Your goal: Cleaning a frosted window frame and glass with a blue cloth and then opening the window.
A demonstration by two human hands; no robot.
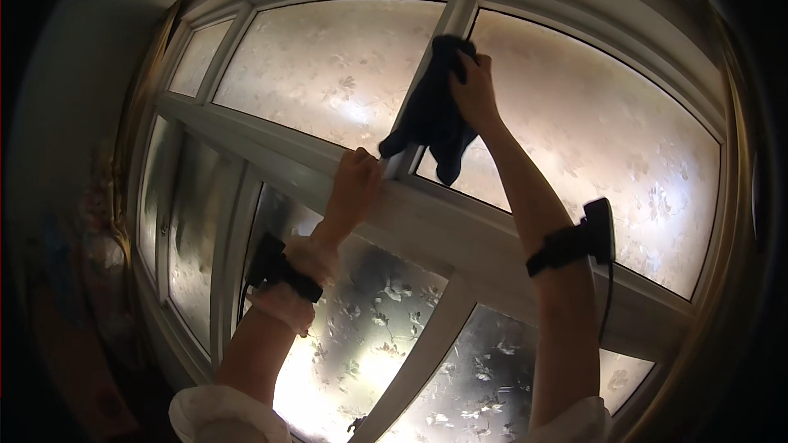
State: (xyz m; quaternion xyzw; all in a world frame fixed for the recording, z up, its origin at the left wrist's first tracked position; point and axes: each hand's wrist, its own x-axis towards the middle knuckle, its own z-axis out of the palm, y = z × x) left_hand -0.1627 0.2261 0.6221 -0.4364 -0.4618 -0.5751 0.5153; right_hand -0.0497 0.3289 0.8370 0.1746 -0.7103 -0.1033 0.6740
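My right hand [474, 92] is raised and grips a dark cloth [432, 115], pressing it against the upright white bar [447, 33] between the two upper frosted panes. The cloth hangs down past the bar's foot. My left hand [355, 187] is curled on the horizontal white crossbar [460, 234] just below and left of the cloth. A black strapped device sits on each wrist [283, 271] [574, 242], and the right one trails a thin cable.
The window has frosted panes with a flower pattern [328, 57], lit from behind. Lower panes [369, 336] are divided by a slanting white bar. A narrower pane section [180, 221] stands at the left. The surrounding room is dark.
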